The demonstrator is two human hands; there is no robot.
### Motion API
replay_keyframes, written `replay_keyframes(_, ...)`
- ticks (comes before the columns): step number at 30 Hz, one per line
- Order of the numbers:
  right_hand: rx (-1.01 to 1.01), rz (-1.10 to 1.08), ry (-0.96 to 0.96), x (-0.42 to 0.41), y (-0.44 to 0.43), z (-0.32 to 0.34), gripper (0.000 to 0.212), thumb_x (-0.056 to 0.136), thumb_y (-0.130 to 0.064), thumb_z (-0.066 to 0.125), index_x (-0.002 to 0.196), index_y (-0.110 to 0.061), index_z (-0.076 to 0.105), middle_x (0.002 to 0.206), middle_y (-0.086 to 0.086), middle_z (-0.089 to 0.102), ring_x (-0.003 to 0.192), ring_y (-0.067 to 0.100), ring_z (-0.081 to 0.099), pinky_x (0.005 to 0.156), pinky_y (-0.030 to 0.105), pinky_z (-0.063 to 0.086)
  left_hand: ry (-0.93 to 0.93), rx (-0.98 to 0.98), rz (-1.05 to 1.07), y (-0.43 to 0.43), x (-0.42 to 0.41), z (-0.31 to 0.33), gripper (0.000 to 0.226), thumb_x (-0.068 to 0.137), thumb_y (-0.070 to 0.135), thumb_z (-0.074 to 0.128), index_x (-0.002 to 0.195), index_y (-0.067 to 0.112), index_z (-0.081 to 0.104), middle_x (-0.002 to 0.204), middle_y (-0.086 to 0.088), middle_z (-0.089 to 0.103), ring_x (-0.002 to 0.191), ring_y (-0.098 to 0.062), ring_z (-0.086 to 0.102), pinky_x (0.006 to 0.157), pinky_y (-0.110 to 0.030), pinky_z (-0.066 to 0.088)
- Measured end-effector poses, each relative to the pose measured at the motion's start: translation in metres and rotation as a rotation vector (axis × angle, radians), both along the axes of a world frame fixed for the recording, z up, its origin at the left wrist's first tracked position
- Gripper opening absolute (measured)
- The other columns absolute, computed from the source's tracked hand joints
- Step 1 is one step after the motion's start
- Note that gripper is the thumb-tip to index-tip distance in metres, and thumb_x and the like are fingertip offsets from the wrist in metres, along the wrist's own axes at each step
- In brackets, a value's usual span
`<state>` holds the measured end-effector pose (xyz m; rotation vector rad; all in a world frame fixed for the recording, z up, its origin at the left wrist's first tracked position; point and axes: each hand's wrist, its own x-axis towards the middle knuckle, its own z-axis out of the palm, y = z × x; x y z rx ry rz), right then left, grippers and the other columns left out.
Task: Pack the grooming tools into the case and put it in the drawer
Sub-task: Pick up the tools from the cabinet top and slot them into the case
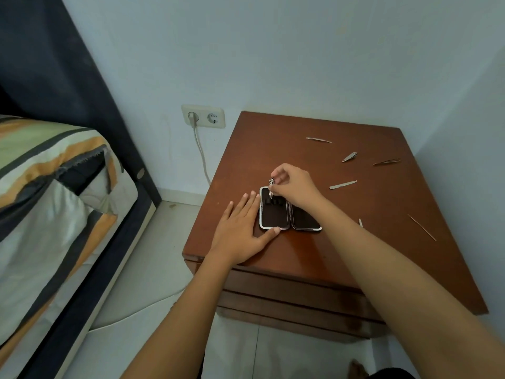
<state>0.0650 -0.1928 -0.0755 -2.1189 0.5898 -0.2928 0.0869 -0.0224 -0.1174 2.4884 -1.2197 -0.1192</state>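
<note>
A small black case (276,214) with a silver rim lies open in two halves on the brown nightstand (314,255). My left hand (240,228) rests flat beside it, thumb against its near edge. My right hand (293,184) pinches a small metal tool (271,186) over the far end of the left half. Loose metal tools lie to the right: a nail file (343,184), a nail clipper (349,157), tweezers (386,161), a thin file (318,140), a long thin pick (422,227). A small tool tip (360,222) shows beside my right forearm.
Closed drawer fronts (287,294) sit below the nightstand top. A bed with striped bedding (54,187) stands to the left. A wall socket (203,116) with a plugged-in white cable sits low on the wall. The wall closes in behind and to the right.
</note>
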Motion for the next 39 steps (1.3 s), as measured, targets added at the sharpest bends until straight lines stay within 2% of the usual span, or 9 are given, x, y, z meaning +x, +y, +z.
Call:
replay_keyframes(3,-0.022,0.036,0.050,-0.002,0.001,-0.002,0.018,0.076,-0.009,0.071,0.092,-0.010,0.064,0.086,0.005,0.063,0.081,0.020,0.060,0.071,0.024,0.050,-0.014,-0.008,0.007,0.000,0.000,-0.002,0.084,0.084,0.071,0.028,0.149,0.023,0.004,0.158,0.006,0.003,0.144,-0.005,-0.004,0.117,-0.031,-0.005)
replay_keyframes(9,-0.193,0.207,0.141,-0.008,-0.011,0.011,0.016,0.079,-0.016,0.069,0.095,-0.013,0.069,0.091,0.003,0.062,0.084,0.016,0.062,0.079,0.025,0.048,-0.027,-0.023,0.025,-0.002,0.001,-0.006,0.091,0.078,0.078,0.024,0.150,0.023,0.008,0.158,0.007,0.007,0.144,-0.005,-0.002,0.117,-0.031,-0.003)
replay_keyframes(13,-0.293,-0.078,0.015,-0.014,-0.069,0.013,0.021,0.085,-0.014,0.061,0.105,-0.010,0.066,0.105,0.009,0.057,0.095,0.020,0.057,0.087,0.027,0.043,-0.023,-0.038,0.037,-0.003,0.002,-0.008,0.097,0.073,0.082,0.021,0.150,0.025,0.008,0.158,0.009,0.005,0.143,-0.002,-0.003,0.117,-0.030,-0.003)
replay_keyframes(20,-0.351,-0.472,0.178,-0.022,-0.158,-0.012,0.040,0.091,-0.022,0.050,0.128,-0.006,0.050,0.136,0.024,0.040,0.127,0.039,0.037,0.109,0.040,0.030,-0.035,-0.043,0.044,-0.004,0.002,-0.007,0.100,0.070,0.085,0.020,0.149,0.025,0.008,0.158,0.010,0.005,0.143,-0.002,-0.003,0.116,-0.029,-0.004)
replay_keyframes(23,-0.384,-0.450,0.192,-0.014,-0.156,-0.015,0.037,0.090,-0.024,0.056,0.120,-0.003,0.057,0.129,0.024,0.047,0.120,0.039,0.044,0.104,0.039,0.035,-0.034,-0.040,0.051,-0.004,0.002,-0.006,0.101,0.069,0.086,0.022,0.149,0.026,0.009,0.158,0.011,0.006,0.143,-0.002,-0.002,0.116,-0.028,-0.004)
replay_keyframes(27,-0.350,-0.421,0.118,-0.005,-0.138,-0.011,0.019,0.082,-0.005,0.057,0.097,-0.006,0.069,0.112,0.020,0.062,0.096,0.031,0.059,0.090,0.033,0.046,-0.022,-0.046,0.054,-0.004,0.002,-0.006,0.099,0.071,0.085,0.026,0.149,0.026,0.010,0.158,0.012,0.008,0.143,-0.001,-0.001,0.116,-0.028,-0.003)
replay_keyframes(32,-0.230,-0.345,0.023,-0.009,-0.102,0.000,0.017,0.080,-0.002,0.058,0.089,-0.009,0.070,0.096,0.012,0.067,0.077,0.018,0.054,0.068,0.021,0.045,-0.008,-0.041,0.055,-0.004,0.001,-0.004,0.100,0.070,0.085,0.027,0.149,0.026,0.011,0.158,0.011,0.009,0.143,-0.002,0.000,0.117,-0.029,-0.002)
replay_keyframes(34,-0.125,-0.318,-0.079,-0.010,-0.083,0.007,0.013,0.078,-0.005,0.065,0.089,-0.009,0.070,0.091,0.007,0.067,0.076,0.014,0.057,0.060,0.005,0.042,0.003,-0.039,0.057,-0.005,0.001,-0.003,0.100,0.070,0.085,0.028,0.149,0.026,0.012,0.158,0.011,0.009,0.143,-0.002,0.001,0.117,-0.029,-0.002)
replay_keyframes(39,0.018,-0.148,-0.191,-0.015,-0.031,0.014,0.011,0.076,-0.010,0.072,0.086,-0.010,0.069,0.083,0.000,0.066,0.076,0.010,0.059,0.065,0.007,0.045,0.004,-0.039,0.054,-0.004,0.000,-0.002,0.101,0.069,0.085,0.027,0.149,0.025,0.012,0.158,0.010,0.010,0.143,-0.002,0.001,0.116,-0.030,-0.002)
